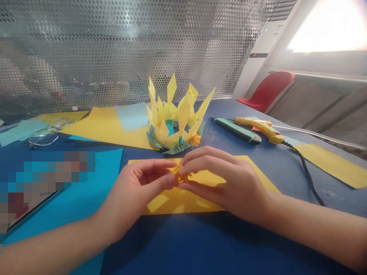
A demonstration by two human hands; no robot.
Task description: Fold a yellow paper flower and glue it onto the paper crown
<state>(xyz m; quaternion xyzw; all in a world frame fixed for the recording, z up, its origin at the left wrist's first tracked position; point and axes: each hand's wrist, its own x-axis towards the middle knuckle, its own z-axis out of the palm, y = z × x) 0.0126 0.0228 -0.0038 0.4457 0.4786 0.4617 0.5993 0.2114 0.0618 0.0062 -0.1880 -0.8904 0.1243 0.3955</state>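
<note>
A small, crumpled-looking folded piece of golden-yellow paper (183, 178) is at the frame's centre, pinched between thumb and fingers of both the left hand (140, 181) and the right hand (229, 177). Beneath them lies a flat, bright yellow paper sheet (172, 205), its near edge bordered by a broad stretch of dark-blue worktop (183, 244) at bottom centre. Just past its far edge stands a pointed, pale-yellow paper crown (185, 112). At centre left, a bright-blue paper sheet (97, 187) runs under the left forearm. Right of the crown, worktop surface separates it from a slim green-and-black hand tool (237, 130) and a yellow glue gun (268, 129), whose black cord (306, 172) curves toward the right forearm.
</note>
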